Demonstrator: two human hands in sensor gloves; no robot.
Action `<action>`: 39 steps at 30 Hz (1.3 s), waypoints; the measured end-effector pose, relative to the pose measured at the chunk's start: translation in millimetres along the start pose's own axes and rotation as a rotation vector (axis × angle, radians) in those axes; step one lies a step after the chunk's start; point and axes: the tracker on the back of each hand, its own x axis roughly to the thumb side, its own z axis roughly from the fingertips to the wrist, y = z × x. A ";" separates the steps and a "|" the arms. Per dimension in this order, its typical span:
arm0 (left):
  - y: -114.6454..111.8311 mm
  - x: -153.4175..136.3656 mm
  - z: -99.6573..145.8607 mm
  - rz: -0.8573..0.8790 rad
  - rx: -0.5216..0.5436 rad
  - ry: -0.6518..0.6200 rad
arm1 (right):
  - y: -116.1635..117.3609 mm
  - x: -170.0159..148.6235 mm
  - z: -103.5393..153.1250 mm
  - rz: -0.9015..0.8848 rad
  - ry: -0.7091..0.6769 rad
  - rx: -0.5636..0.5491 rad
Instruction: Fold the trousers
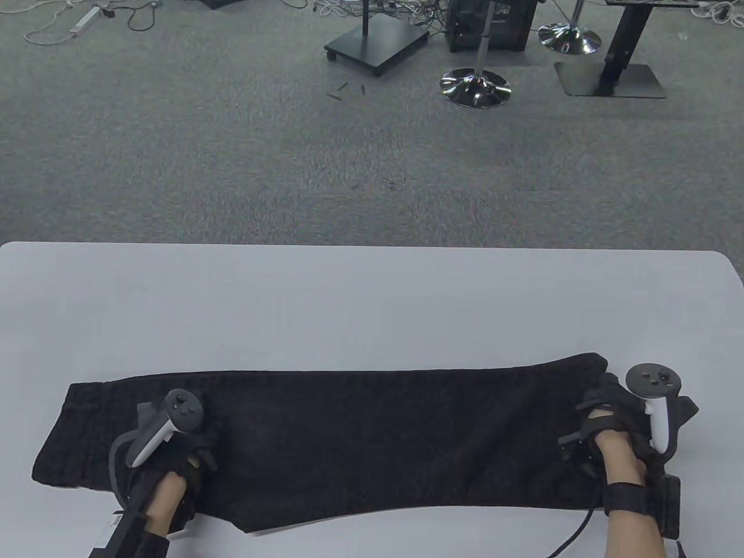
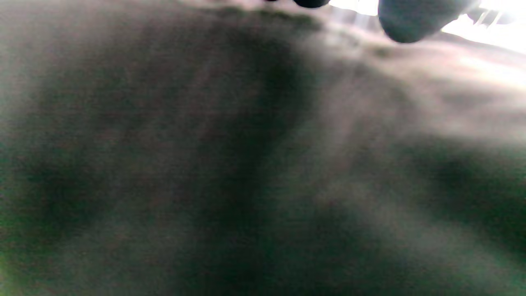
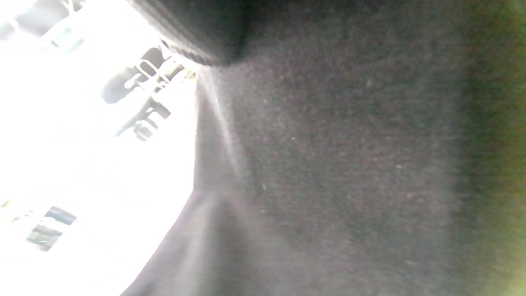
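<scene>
Table view: black trousers (image 1: 360,442) lie lengthwise at the tabletop's (image 1: 360,302) 6 o'clock edge; left hand (image 1: 180,447) rests palm-down on them, right hand (image 1: 616,430) at their 3 o'clock end, grip unclear.

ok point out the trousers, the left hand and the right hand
trousers (image 1: 372,442), table view, middle of the black cloth
left hand (image 1: 195,450), table view, gloved back of the hand on the cloth
right hand (image 1: 610,421), table view, gloved back of the hand at the cloth's right end
</scene>
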 end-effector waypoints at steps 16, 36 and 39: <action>76.8 99.2 64.2 0.297 0.063 -0.427 | 31.5 126.9 92.8 -0.541 -0.443 0.416; 61.2 165.0 75.1 0.751 -0.144 -0.759 | 184.9 188.4 169.7 -0.692 -0.536 0.711; 56.8 164.7 69.9 0.797 -0.160 -0.769 | 191.5 189.6 172.9 -0.682 -0.539 0.720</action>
